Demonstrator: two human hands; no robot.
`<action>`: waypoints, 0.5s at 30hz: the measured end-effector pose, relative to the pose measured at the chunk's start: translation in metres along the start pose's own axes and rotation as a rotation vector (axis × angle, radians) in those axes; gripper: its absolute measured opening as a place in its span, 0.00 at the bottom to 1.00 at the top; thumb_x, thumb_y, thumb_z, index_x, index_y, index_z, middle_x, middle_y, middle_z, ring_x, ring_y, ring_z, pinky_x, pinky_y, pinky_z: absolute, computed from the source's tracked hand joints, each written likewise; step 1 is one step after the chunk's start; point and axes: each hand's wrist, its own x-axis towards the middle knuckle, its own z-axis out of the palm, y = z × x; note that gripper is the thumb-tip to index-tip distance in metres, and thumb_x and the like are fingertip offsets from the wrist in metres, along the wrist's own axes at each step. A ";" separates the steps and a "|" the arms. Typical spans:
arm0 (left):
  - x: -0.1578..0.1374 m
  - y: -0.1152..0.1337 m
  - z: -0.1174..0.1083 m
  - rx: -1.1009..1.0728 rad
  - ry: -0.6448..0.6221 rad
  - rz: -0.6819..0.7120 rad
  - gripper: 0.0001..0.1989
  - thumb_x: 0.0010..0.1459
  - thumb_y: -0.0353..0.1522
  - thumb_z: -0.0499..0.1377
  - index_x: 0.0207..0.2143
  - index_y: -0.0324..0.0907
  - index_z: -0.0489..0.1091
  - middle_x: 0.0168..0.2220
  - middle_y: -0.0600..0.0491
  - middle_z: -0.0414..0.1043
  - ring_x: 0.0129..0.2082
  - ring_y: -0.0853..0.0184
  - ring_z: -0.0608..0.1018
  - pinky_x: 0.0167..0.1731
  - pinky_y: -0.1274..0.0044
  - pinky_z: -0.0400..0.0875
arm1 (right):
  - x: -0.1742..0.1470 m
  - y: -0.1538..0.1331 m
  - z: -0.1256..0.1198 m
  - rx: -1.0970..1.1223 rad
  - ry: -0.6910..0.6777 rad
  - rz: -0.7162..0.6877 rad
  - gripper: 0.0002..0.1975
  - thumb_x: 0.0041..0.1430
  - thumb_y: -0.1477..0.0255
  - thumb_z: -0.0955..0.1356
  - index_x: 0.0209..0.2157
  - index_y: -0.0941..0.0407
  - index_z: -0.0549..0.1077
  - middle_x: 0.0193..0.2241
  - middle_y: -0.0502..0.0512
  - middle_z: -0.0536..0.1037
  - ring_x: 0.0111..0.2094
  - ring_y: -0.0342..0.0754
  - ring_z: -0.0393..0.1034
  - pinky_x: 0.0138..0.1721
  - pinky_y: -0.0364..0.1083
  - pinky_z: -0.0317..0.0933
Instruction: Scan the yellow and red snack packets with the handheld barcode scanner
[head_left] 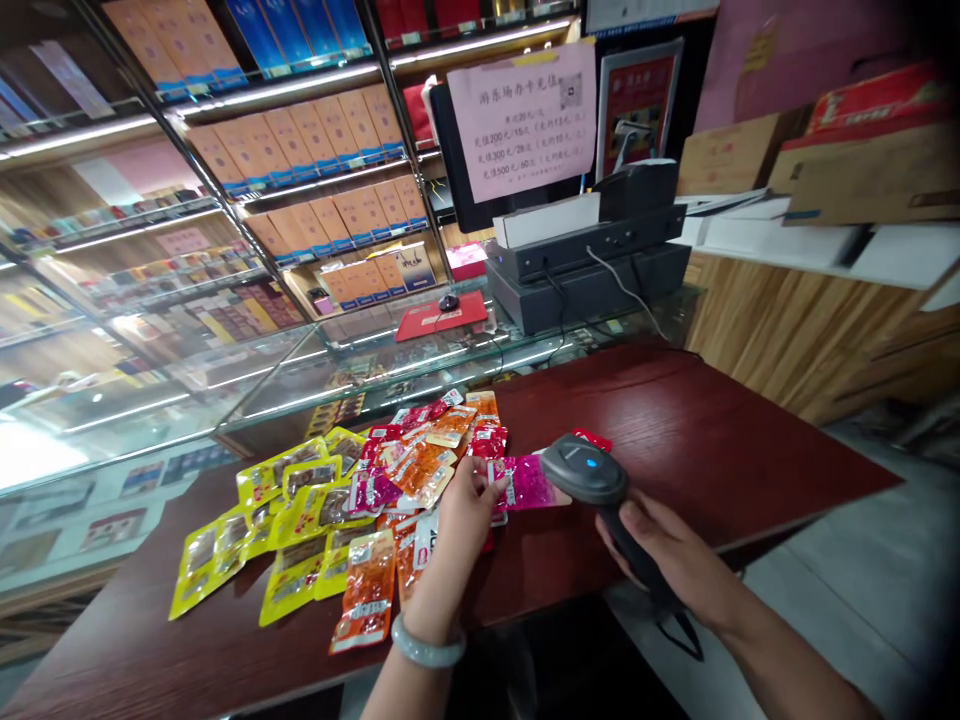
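A black barcode scanner [589,470] with a blue light is gripped by its handle in my right hand [664,545]. Its head hangs over the right end of a magenta snack packet [532,482]. My left hand [474,495], with a pale bangle at the wrist, pinches that packet's left end. Left of the hand lies a pile of orange snack packets [420,470], mixed with red and magenta ones. Yellow snack packets [300,510] with clear windows spread farther left. Part of a red packet [594,438] shows behind the scanner.
All of this is on a dark red wooden table [750,440]. Behind it stand a glass counter [375,360], a mouse [448,302] on a red pad, and a black cash drawer [592,285]. Cardboard boxes [862,170] are stacked at right; shelves of boxed goods [315,140] line the back.
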 end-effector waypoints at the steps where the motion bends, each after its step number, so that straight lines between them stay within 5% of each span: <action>1: 0.000 -0.001 0.001 -0.017 0.026 0.002 0.14 0.53 0.40 0.62 0.34 0.45 0.59 0.19 0.64 0.61 0.18 0.74 0.64 0.20 0.82 0.55 | -0.001 -0.001 -0.001 0.012 0.027 0.010 0.26 0.51 0.45 0.71 0.33 0.56 0.72 0.24 0.48 0.70 0.20 0.39 0.61 0.19 0.38 0.56; 6: 0.001 -0.001 -0.004 -0.041 0.121 0.030 0.15 0.53 0.42 0.62 0.33 0.45 0.59 0.20 0.64 0.61 0.18 0.74 0.64 0.21 0.82 0.57 | -0.013 -0.003 -0.007 0.062 0.150 0.059 0.27 0.49 0.44 0.72 0.34 0.55 0.74 0.25 0.50 0.74 0.22 0.41 0.66 0.21 0.38 0.60; 15: 0.011 -0.004 0.005 -0.065 0.131 0.030 0.15 0.52 0.41 0.64 0.32 0.44 0.61 0.18 0.63 0.63 0.17 0.74 0.66 0.20 0.82 0.58 | -0.011 0.000 -0.012 0.014 0.080 0.025 0.28 0.52 0.44 0.71 0.33 0.57 0.74 0.23 0.48 0.72 0.19 0.39 0.63 0.19 0.37 0.56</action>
